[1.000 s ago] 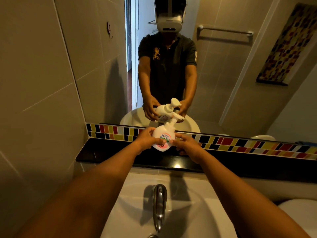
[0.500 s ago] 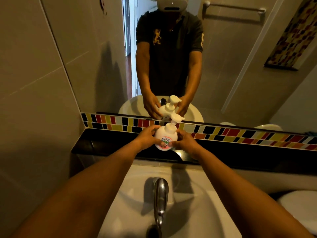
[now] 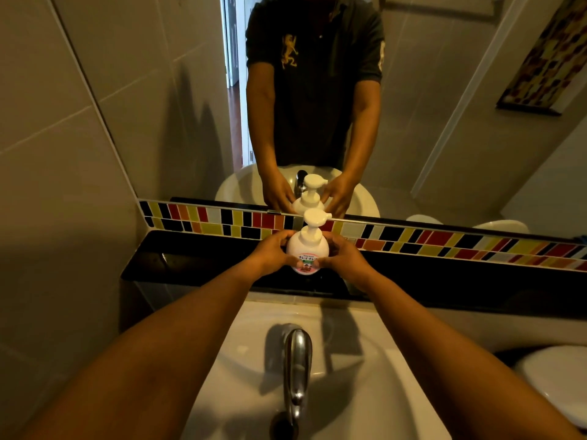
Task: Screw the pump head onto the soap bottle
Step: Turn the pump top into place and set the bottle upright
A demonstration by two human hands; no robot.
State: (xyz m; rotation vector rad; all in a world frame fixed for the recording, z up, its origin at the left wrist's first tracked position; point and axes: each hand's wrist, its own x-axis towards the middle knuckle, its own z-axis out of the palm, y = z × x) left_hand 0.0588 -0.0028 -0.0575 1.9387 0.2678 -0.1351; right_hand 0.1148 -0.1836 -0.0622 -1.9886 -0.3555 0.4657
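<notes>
A round white soap bottle (image 3: 307,250) with a pink and green label stands upright on the black ledge (image 3: 197,265) behind the basin. The white pump head (image 3: 315,218) sits on its neck, nozzle pointing right. My left hand (image 3: 273,253) cups the bottle's left side. On the right side my right hand (image 3: 342,255) wraps around it. Both hands touch the bottle's body, not the pump head. The mirror above repeats the bottle and both hands.
A chrome tap (image 3: 297,363) rises over the white basin (image 3: 349,376) just below my arms. A coloured mosaic strip (image 3: 444,241) runs under the mirror (image 3: 413,106). Tiled wall closes the left side; a white toilet lid (image 3: 559,385) shows at the right.
The bottle was tilted and held above the ledge; now it stands upright on the ledge between both hands. The camera has tipped downward and closer.
</notes>
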